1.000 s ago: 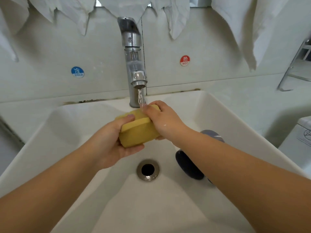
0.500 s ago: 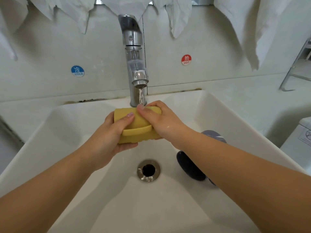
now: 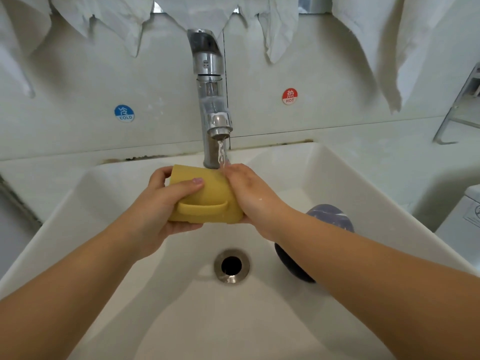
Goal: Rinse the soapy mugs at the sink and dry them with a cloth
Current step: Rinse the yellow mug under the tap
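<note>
A person is holding a yellow mug (image 3: 207, 196) on its side above a white sink (image 3: 335, 178), just below and in front of the tap (image 3: 210, 100), whose thin stream of water (image 3: 221, 154) is falling onto the mug's upper right edge where the right hand meets it. The left hand (image 3: 158, 203) is gripping the mug's left end, thumb lying across the top and fingers curling around the far rim and underneath. The right hand (image 3: 249, 193) is wrapping the mug's right end, fingers curved over the top into the stream; the mug's handle is facing the camera between the two hands. A dark blue mug (image 3: 330, 216) is lying in the basin to the right of the tap, largely hidden behind the right forearm and sitting close to the sink's right wall. The drain (image 3: 231, 266) is sitting nearly straight below the tap, toward the camera, with bare white basin floor spreading around it and to the left. White cloths (image 3: 280, 29) are hanging along the wall above and to both sides of the tap, their lower points ending above a blue cold sticker (image 3: 124, 113) left of the tap and a red hot sticker (image 3: 289, 96) right of it. A metal rack (image 3: 459, 110) is standing on the counter at the far right of the tap.
</note>
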{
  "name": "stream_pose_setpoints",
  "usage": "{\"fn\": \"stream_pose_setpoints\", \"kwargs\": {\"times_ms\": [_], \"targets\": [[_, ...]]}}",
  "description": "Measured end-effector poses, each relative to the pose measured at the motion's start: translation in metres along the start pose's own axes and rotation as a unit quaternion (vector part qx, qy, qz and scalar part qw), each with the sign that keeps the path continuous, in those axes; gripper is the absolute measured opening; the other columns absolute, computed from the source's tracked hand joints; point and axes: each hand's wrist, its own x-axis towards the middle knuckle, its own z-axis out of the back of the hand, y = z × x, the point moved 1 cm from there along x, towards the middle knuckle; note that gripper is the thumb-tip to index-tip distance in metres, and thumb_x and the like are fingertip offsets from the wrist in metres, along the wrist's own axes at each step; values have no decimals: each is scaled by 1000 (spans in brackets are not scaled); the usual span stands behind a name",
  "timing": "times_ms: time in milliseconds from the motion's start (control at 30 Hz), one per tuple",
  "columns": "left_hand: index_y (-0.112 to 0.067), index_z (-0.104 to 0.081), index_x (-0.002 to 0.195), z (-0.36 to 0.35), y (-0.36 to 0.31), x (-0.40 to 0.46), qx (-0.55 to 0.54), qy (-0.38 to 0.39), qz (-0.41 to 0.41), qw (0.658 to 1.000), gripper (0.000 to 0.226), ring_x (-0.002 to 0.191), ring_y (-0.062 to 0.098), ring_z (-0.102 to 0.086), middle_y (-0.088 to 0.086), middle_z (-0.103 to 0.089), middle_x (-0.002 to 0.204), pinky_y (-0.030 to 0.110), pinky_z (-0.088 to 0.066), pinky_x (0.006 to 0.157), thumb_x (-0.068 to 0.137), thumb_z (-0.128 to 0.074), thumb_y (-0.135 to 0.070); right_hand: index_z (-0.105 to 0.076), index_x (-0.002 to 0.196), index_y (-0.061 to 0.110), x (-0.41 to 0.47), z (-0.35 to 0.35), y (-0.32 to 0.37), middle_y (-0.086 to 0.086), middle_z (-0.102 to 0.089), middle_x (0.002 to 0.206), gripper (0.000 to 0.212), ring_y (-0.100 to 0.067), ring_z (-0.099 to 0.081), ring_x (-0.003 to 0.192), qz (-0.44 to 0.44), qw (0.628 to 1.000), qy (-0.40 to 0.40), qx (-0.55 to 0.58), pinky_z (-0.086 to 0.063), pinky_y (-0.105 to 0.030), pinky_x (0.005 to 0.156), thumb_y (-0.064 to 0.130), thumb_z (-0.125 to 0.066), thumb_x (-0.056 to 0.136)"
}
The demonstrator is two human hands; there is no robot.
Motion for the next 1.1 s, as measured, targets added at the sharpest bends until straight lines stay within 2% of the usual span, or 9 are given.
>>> {"fn": "stream_pose_setpoints", "kwargs": {"times_ms": [133, 200, 267, 400, 500, 700, 933, 1000, 1100], "targets": [[-25, -49, 122, 2, -3, 1, 0, -2, -11, 1000, 60, 93, 25, -64, 5, -58, 113, 42, -58, 70, 66, -69, -30, -57, 114, 29, 3, 1, 4, -3, -58, 121, 29, -23, -58, 110, -35, 998, 18, 43, -52, -49, 94, 44, -36, 100], [-27, -51, 113, 7, -5, 3, -20, -5, -18, 1000, 43, 94, 26, -63, 4, -57, 113, 43, -57, 72, 73, -68, -25, -53, 129, 28, 2, 5, 5, -2, -55, 126, 32, -22, -56, 113, -49, 990, 75, 108, -51, -48, 96, 38, -41, 101], [-29, -53, 109, 11, -5, 3, -26, 4, -21, 999, 44, 96, 26, -62, 4, -57, 114, 44, -57, 72, 70, -74, -23, -48, 133, 27, 0, 7, 5, 1, -54, 122, 36, -18, -55, 110, -38, 986, 122, 109, -50, -45, 97, 34, -49, 98], [-34, -54, 113, 5, 1, 0, 23, 30, -49, 998, 56, 97, 22, -65, 0, -58, 116, 34, -58, 61, 61, -73, -27, -55, 113, 28, 3, 11, 3, -1, -61, 116, 30, -23, -62, 103, -49, 996, 67, 45, -57, -43, 81, 49, -54, 92], [-34, -56, 114, 3, 1, 1, 22, 32, -51, 998, 57, 96, 22, -66, -1, -59, 116, 34, -59, 62, 60, -73, -29, -57, 104, 29, 5, 11, 3, -8, -59, 122, 20, -29, -60, 108, -82, 994, 42, 61, -56, -50, 84, 44, -46, 98], [-32, -63, 110, 16, -5, 4, -12, 49, -33, 998, 51, 86, 20, -70, 0, -69, 107, 35, -59, 60, 61, -69, -26, -50, 136, 24, 3, 20, 5, -10, -55, 132, 41, -29, -57, 116, -86, 970, 203, 106, -51, -47, 94, 31, -55, 95], [-39, -65, 113, 10, -2, 1, 40, 89, -28, 995, 72, 90, 21, -67, -2, -68, 108, 30, -56, 57, 45, -81, -21, -54, 129, 18, 6, 26, 3, -11, -66, 116, 62, -27, -67, 98, -118, 978, 158, -63, -60, -38, 75, 63, -50, 87], [-35, -69, 111, 9, -1, 1, 53, 91, -35, 994, 70, 96, 23, -67, -1, -70, 108, 33, -59, 64, 43, -81, -24, -52, 131, 17, 5, 30, 4, -12, -65, 120, 65, -28, -66, 102, -128, 971, 189, -71, -59, -37, 78, 62, -52, 85], [-11, -63, 116, 7, 0, 3, -32, 38, -17, 999, 61, 98, 27, -68, 13, -67, 119, 33, -61, 67, 58, -81, -18, -52, 132, 16, 6, 36, 8, -9, -66, 121, 68, -26, -65, 108, -104, 970, 219, -29, -54, -39, 91, 49, -69, 75]]}}
